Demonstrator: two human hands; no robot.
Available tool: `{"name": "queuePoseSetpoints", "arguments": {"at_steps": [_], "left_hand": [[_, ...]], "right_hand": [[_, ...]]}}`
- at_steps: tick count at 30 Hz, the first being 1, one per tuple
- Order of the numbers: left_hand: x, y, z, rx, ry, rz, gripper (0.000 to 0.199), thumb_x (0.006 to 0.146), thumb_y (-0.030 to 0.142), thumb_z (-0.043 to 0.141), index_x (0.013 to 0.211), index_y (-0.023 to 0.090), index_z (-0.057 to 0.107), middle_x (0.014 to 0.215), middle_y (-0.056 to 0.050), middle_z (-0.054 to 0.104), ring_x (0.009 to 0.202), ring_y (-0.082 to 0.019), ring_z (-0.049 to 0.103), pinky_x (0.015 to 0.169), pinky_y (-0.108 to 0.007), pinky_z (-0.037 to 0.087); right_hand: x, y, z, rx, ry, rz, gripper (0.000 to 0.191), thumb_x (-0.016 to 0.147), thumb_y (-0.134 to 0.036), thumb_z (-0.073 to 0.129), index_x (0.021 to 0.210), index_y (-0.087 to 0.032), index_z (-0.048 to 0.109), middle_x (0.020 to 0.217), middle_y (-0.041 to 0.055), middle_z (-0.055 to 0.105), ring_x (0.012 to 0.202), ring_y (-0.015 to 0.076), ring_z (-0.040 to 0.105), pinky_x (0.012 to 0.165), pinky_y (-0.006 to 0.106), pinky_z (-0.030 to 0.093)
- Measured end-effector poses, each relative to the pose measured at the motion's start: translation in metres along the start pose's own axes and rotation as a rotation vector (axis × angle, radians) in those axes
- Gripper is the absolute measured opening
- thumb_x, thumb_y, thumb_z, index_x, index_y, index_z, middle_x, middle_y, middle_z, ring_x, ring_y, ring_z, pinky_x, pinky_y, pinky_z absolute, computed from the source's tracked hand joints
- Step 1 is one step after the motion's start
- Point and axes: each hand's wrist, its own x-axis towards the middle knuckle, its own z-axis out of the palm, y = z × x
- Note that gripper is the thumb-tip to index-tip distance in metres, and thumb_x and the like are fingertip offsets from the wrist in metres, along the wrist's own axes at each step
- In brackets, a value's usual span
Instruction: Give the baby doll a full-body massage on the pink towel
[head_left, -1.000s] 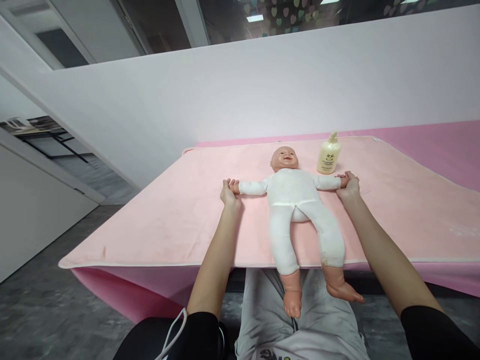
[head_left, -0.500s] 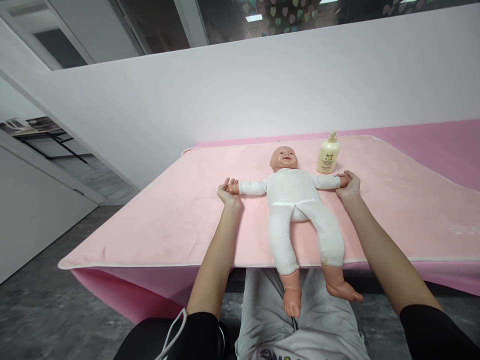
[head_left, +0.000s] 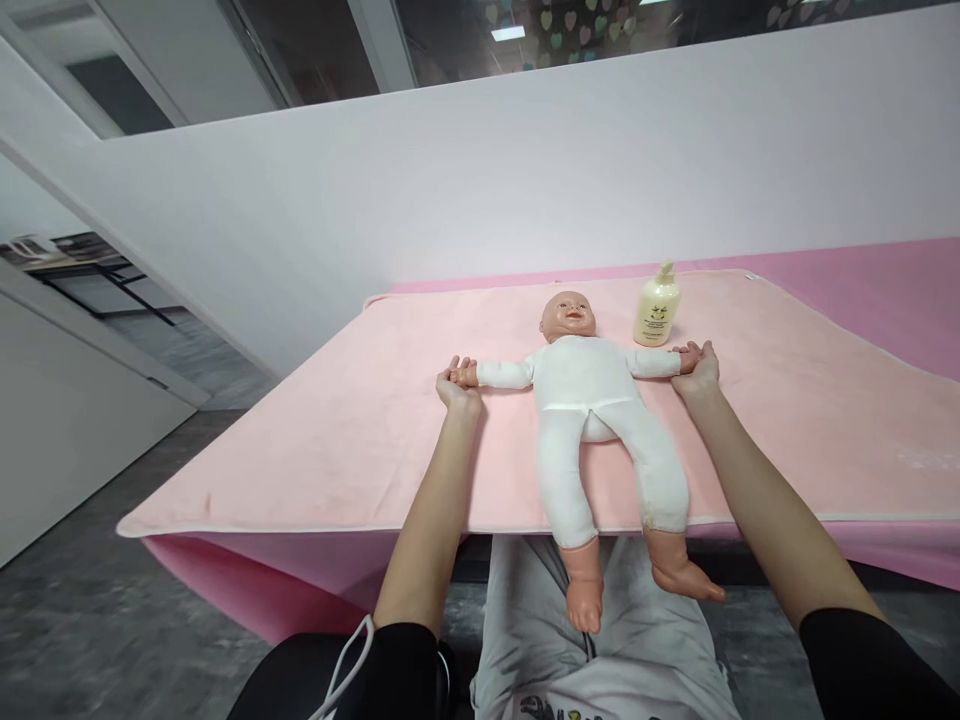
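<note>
A baby doll (head_left: 589, 375) with a white cloth body lies on its back on a pink towel (head_left: 322, 430), arms spread wide, its feet hanging past the table's front edge. My left hand (head_left: 459, 388) is closed around the doll's hand on the left of the view. On the other side, my right hand (head_left: 699, 372) grips the doll's other hand, with the fingertips curled up beside it. A pale yellow pump bottle (head_left: 657, 310) stands upright on the towel, just behind my right hand and to the right of the doll's head.
A white wall (head_left: 525, 180) rises behind the table. Pink cloth (head_left: 862, 290) covers the table under the towel. My legs in grey trousers (head_left: 525, 620) are below the front edge. A white cable (head_left: 349, 665) hangs near my left elbow.
The fingers of my right hand have shifted slightly around the doll's hand. Both arms and the doll are otherwise in nearly the same place.
</note>
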Motion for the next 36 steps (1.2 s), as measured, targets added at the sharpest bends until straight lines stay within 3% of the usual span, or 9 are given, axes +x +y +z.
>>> {"name": "queuePoseSetpoints", "arguments": {"at_steps": [6,14,26,31,34,36], "left_hand": [[0.001,0.000,0.000,0.015,0.009,0.005,0.037,0.082,0.028,0.034,0.107,0.012,0.055,0.086,-0.008,0.060,0.080,-0.014,0.062,0.079,-0.027,0.048],[0.000,0.000,0.001,-0.004,0.020,0.010,0.024,0.079,0.025,0.041,0.094,0.013,0.055,0.085,-0.006,0.058,0.078,-0.012,0.062,0.078,-0.024,0.049],[0.002,0.000,0.000,-0.051,0.025,0.057,0.028,0.076,0.024,0.036,0.092,0.011,0.054,0.078,-0.006,0.058,0.069,-0.012,0.061,0.075,-0.025,0.050],[0.009,-0.006,-0.001,0.218,0.054,0.105,0.017,0.077,0.018,0.035,0.084,0.016,0.049,0.071,-0.002,0.056,0.065,-0.011,0.059,0.071,-0.026,0.049],[0.009,-0.013,-0.004,0.407,0.079,0.235,0.003,0.080,0.019,0.042,0.079,0.019,0.045,0.071,0.001,0.053,0.069,-0.010,0.057,0.070,-0.024,0.048],[0.007,-0.016,-0.006,0.494,0.063,0.336,0.006,0.083,0.026,0.045,0.082,0.020,0.042,0.077,0.001,0.053,0.071,-0.010,0.057,0.067,-0.023,0.048]], "right_hand": [[0.013,0.002,-0.005,0.080,-0.052,-0.044,0.027,0.089,-0.044,0.033,0.076,-0.020,0.035,0.062,-0.0051,0.038,0.049,0.0067,0.046,0.048,0.022,0.048],[0.009,0.000,-0.004,0.108,-0.042,-0.045,0.031,0.087,-0.048,0.031,0.075,-0.020,0.035,0.062,-0.0036,0.038,0.049,0.0080,0.044,0.046,0.024,0.047],[0.012,0.002,-0.005,0.144,-0.049,-0.068,0.032,0.087,-0.050,0.028,0.074,-0.021,0.032,0.065,-0.0040,0.035,0.050,0.0073,0.042,0.047,0.024,0.047],[0.007,0.001,-0.003,0.146,-0.030,-0.066,0.032,0.087,-0.049,0.028,0.074,-0.020,0.033,0.066,-0.0036,0.036,0.051,0.0076,0.043,0.046,0.023,0.046],[0.004,0.000,-0.003,0.132,-0.035,-0.035,0.034,0.087,-0.050,0.027,0.074,-0.020,0.034,0.065,-0.0038,0.034,0.051,0.0074,0.042,0.045,0.022,0.045],[0.002,-0.001,-0.002,0.119,-0.033,-0.029,0.035,0.088,-0.050,0.026,0.074,-0.020,0.035,0.065,-0.0036,0.035,0.051,0.0073,0.043,0.045,0.022,0.045]]}}
